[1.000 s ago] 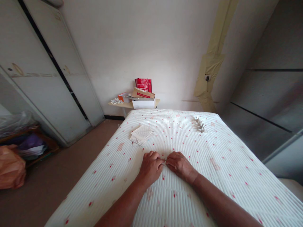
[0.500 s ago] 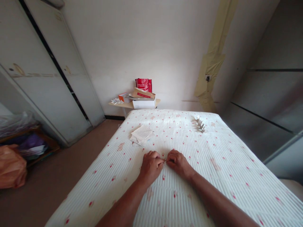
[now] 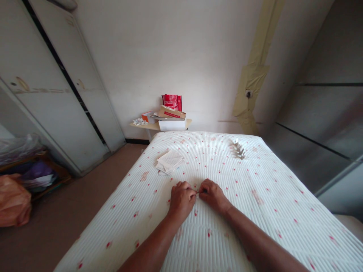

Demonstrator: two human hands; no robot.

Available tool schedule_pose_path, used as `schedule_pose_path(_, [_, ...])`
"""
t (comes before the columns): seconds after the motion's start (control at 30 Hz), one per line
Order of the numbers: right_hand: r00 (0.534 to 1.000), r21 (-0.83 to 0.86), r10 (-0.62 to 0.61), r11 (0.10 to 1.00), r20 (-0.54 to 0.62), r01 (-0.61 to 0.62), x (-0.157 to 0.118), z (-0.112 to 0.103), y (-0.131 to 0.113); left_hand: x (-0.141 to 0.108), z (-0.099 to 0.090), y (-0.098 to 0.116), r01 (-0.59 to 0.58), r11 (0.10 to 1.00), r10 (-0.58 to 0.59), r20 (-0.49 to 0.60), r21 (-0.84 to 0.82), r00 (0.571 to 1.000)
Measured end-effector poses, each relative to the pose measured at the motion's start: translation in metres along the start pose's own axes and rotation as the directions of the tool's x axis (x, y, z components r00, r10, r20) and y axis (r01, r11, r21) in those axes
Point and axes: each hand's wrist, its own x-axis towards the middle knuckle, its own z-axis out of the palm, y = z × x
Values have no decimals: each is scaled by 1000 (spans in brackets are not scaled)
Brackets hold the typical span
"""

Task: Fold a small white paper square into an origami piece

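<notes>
My left hand (image 3: 182,196) and my right hand (image 3: 212,193) are close together over the middle of a white ribbed bed cover (image 3: 204,249) with red dots. Both are closed in a pinch, fingertips almost meeting. Whatever lies between the fingertips is too small to make out. Beyond my left hand lies a loose stack of printed paper pieces (image 3: 170,161). Farther off to the right, a small heap of folded grey-white paper-like pieces (image 3: 239,149) rests on the cover.
Behind the bed's far edge, a small table (image 3: 151,126) carries a white box (image 3: 172,125), a red bag (image 3: 170,102), an orange box and a pile of white pieces (image 3: 140,121). Cabinets flank the bed on both sides. An orange plastic bag (image 3: 14,200) sits at the left.
My right hand has edged very slightly left, closer to my left hand. Both hands keep their pinch, and the papers have not moved.
</notes>
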Motion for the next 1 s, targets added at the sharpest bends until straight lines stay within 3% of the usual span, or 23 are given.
schedule_pose_path(0.4, [999,-13,43,999,13,-43,3,2,0,-3,0,4,19,999,-17,-32,33,999])
schedule_pose_path(1.0, [995,27,102,994,14,-103,3,2,0,0,2,7,184,983,-184,-5,-2,983])
